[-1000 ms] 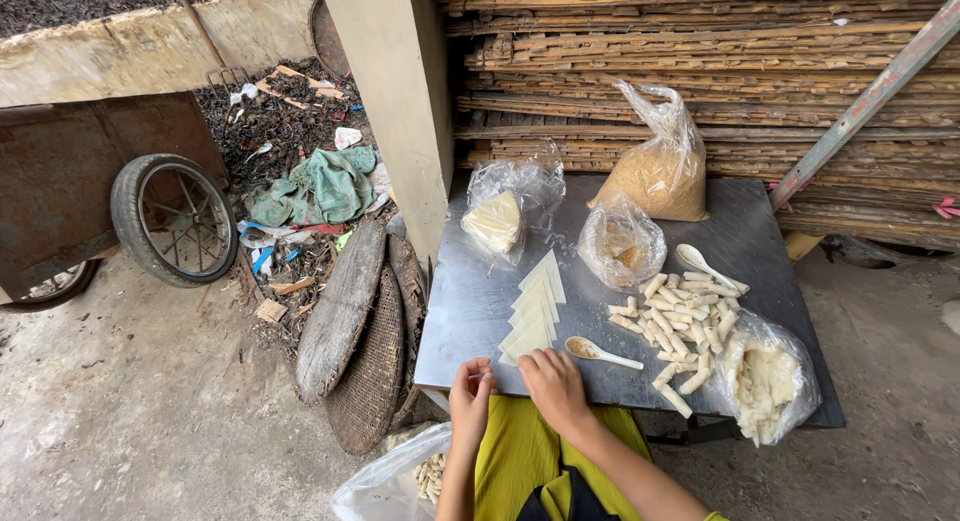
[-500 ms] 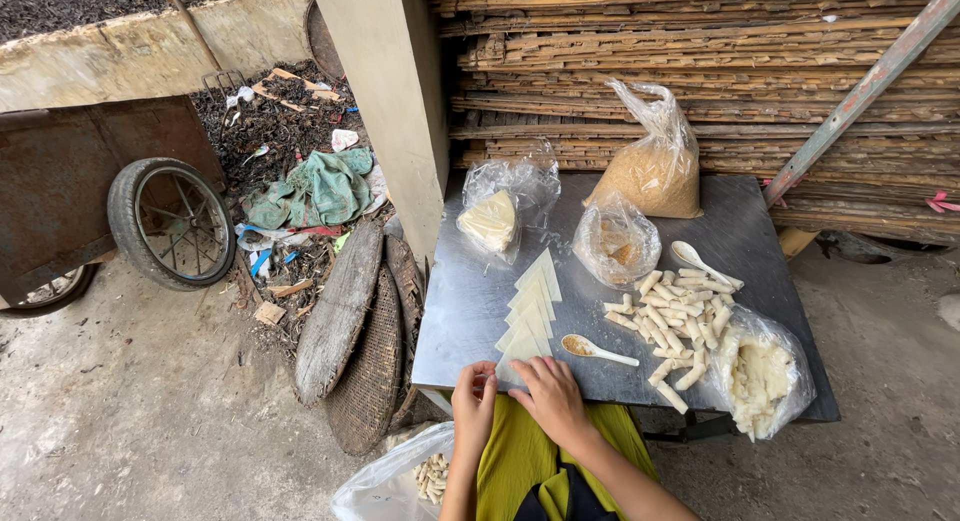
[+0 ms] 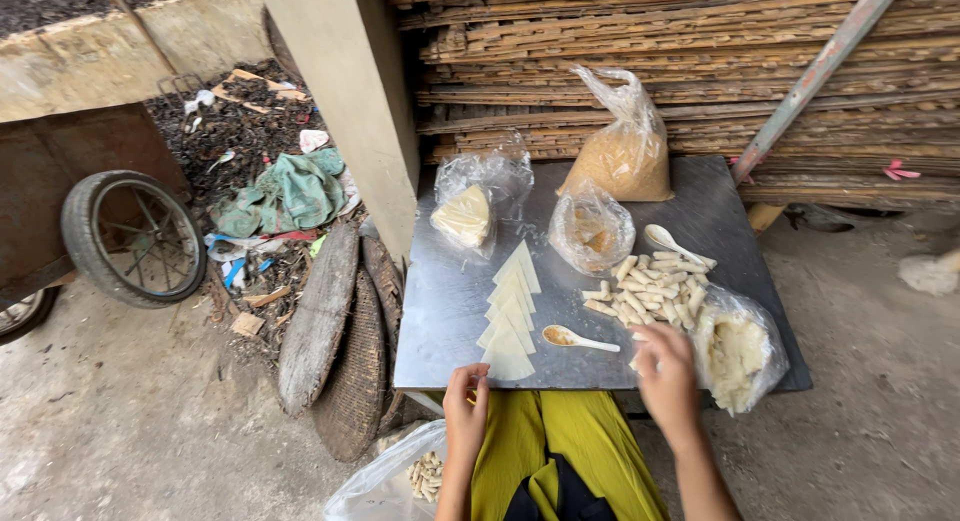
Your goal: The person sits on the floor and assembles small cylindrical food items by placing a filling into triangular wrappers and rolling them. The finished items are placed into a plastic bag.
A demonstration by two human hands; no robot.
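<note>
A metal table top (image 3: 440, 321) carries a row of pale triangular wrappers (image 3: 512, 311), a white spoon with brown filling (image 3: 575, 337) and a pile of pale rolled pieces (image 3: 650, 286). My left hand (image 3: 466, 406) rests at the table's near edge, fingertips beside the nearest wrapper, holding nothing that I can see. My right hand (image 3: 668, 376) is over the near right of the table, between the pile and a bag of white stuff (image 3: 740, 346). A pale rolled piece shows at its fingertips.
Further back on the table are a bag of wrappers (image 3: 465, 213), a small bag (image 3: 592, 231), a bag of brown crumbs (image 3: 625, 156) and a second spoon (image 3: 668, 241). A plastic bag with rolls (image 3: 400, 476) hangs below. Woven baskets (image 3: 350, 371), a cart wheel (image 3: 130, 236), a concrete post and stacked slats surround it.
Both hands were together at the near middle of the table. My right hand has moved right to the roll pile; my left hand has stayed near the edge.
</note>
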